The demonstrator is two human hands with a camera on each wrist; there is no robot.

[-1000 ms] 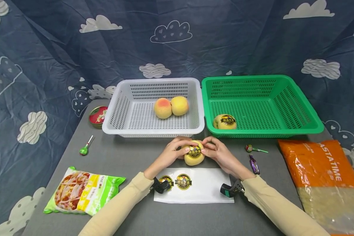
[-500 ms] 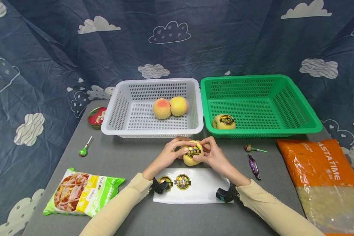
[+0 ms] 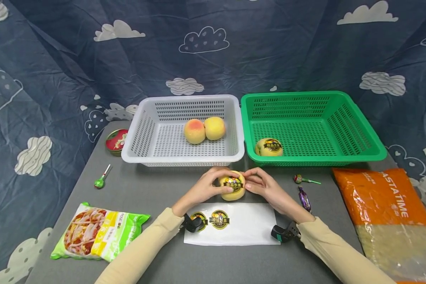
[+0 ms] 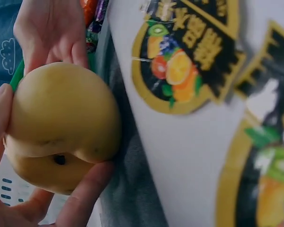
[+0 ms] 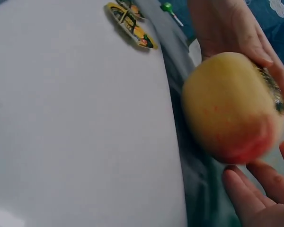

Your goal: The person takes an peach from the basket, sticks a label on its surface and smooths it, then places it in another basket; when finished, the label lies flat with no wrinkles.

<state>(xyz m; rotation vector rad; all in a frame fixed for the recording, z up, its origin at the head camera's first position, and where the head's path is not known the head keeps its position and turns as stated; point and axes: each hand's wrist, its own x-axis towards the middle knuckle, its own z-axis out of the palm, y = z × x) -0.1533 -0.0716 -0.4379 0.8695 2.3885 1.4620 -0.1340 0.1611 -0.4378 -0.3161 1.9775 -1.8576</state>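
A yellow peach [image 3: 236,196] with a black-and-gold sticker [image 3: 233,184] on it is gripped by my left hand [image 3: 203,188], the thumb lying near the sticker's lower left edge. In the left wrist view the peach's stem hollow [image 4: 59,159] shows close to the thumb. My right hand [image 3: 269,191] is at the peach's right side with loosely bent fingers; the right wrist view shows its fingertips [image 5: 236,182] just off the reddish end. Below the hands lies a white backing sheet [image 3: 248,225] bearing two more stickers [image 3: 219,219].
A white basket [image 3: 182,159] with two peaches [image 3: 214,128] stands behind the hands. Right of it, a green basket [image 3: 319,158] holds one stickered peach [image 3: 268,147]. Food bags [image 3: 99,230], lollipops [image 3: 99,183], a purple-wrapped candy [image 3: 304,198] and a red-lidded tin [image 3: 116,141] lie around.
My right thumb went onto the sticker, then came off as that hand drew back to the right. My left thumb has slid lower on the peach, and more of the sticker shows.
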